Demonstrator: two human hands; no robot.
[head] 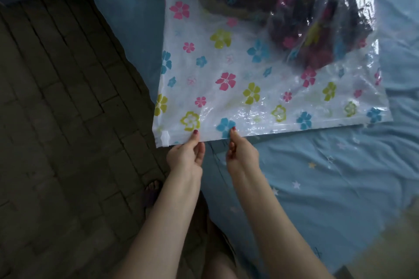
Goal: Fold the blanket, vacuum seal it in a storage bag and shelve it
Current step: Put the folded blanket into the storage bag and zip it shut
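The zip edge of a flowered storage bag (249,88), blanket (294,18) inside, is pinched between thumb and fingers by the left hand (186,154) and right hand (242,154), slider clip (165,138) just left of the fingertips.

Storage bag (260,88) lay on bed (340,176), blanket (301,20) inside at far end. Left hand (184,154) & right hand (241,154) pinched bag's near edge, side by side; zip slider (165,138) just left of them. Floor (68,108) to left.
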